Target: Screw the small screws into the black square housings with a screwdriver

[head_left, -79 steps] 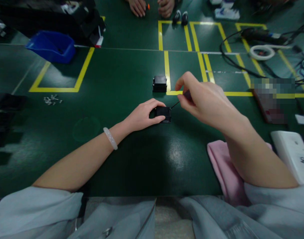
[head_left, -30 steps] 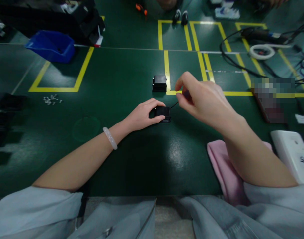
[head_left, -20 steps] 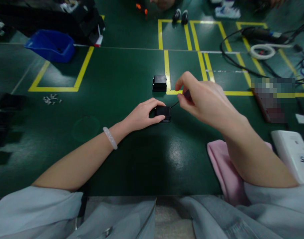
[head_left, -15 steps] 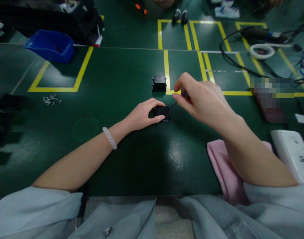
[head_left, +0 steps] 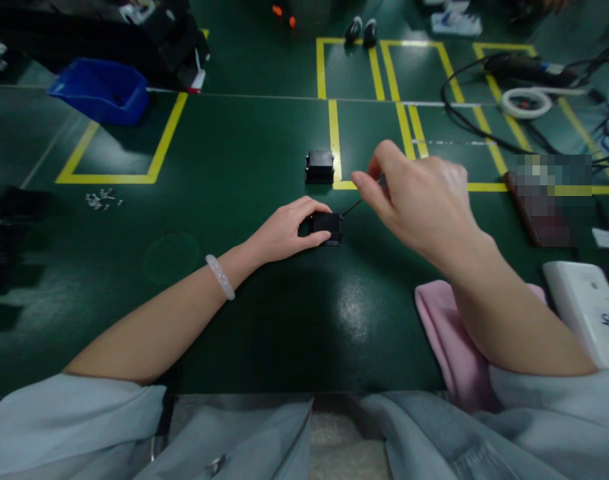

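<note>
My left hand point(head_left: 289, 230) is closed around a small black box-shaped part point(head_left: 326, 227) on the green table, thumb along its near side and fingers along its far side. My right hand point(head_left: 419, 200) grips a screwdriver point(head_left: 353, 208); its handle is mostly hidden in the palm. The thin dark shaft slants down to the left, its tip at the upper right corner of the held part. Just beyond, a second black box-shaped part point(head_left: 319, 167) sits on the table beside a yellow tape line.
Loose screws point(head_left: 103, 199) lie at left below a blue bin point(head_left: 102, 92). At right are a pink cloth point(head_left: 437, 313), a white device point(head_left: 584, 307), a dark red-brown object point(head_left: 544, 220), partly pixelated, and a black cable point(head_left: 447, 100). Black trays point(head_left: 149, 47) stand back left.
My right hand has shifted a little right and turned at the wrist, and more of the screwdriver's shaft shows. My left hand and the held part have stayed in place.
</note>
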Demonstrator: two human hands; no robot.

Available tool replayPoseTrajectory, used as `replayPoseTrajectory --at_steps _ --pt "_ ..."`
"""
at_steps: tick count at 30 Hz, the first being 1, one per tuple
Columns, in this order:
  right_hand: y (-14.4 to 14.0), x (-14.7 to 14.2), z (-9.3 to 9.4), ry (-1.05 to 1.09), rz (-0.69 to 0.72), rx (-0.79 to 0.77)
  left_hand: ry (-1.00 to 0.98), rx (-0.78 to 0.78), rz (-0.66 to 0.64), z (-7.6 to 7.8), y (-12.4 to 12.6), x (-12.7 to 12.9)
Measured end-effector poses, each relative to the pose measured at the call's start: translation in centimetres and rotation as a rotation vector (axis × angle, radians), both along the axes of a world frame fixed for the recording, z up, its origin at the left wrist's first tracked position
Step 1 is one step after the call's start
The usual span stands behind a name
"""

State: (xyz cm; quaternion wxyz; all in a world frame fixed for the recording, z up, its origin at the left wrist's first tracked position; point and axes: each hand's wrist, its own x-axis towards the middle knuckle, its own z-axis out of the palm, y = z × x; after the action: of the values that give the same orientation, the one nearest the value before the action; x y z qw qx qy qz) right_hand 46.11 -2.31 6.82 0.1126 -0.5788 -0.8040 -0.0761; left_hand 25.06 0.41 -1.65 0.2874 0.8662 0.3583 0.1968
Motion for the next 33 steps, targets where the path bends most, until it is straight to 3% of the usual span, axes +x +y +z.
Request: replayPoseTrajectory --at_steps 3,8,13,19,25,33 --pt "0.01 -0.05 -0.02 -0.055 -0.065 0.014 0.003 0.006 -0.004 -0.05 0.04 0.00" --pt "-0.18 -0.10 0.27 -0.002 0.091 -0.089 0.006 0.009 -0.003 -0.11 0.07 -0.03" --pt "-0.26 -0.10 0.36 0.053 0.127 -0.113 0.001 0.010 -0.001 -0.11 0.00 -0.05" --pt "-0.23 -0.43 0.11 -0.029 0.092 -0.061 0.004 0.004 -0.002 -0.11 0.01 0.00" --pt "-0.24 -0.03 0.26 0.049 0.178 -0.137 0.017 0.001 0.007 -0.07 0.01 0.02" --pt "-0.06 -0.39 0.25 -0.022 0.080 -0.097 -0.002 0.011 -0.004 -0.04 -0.02 -0.04"
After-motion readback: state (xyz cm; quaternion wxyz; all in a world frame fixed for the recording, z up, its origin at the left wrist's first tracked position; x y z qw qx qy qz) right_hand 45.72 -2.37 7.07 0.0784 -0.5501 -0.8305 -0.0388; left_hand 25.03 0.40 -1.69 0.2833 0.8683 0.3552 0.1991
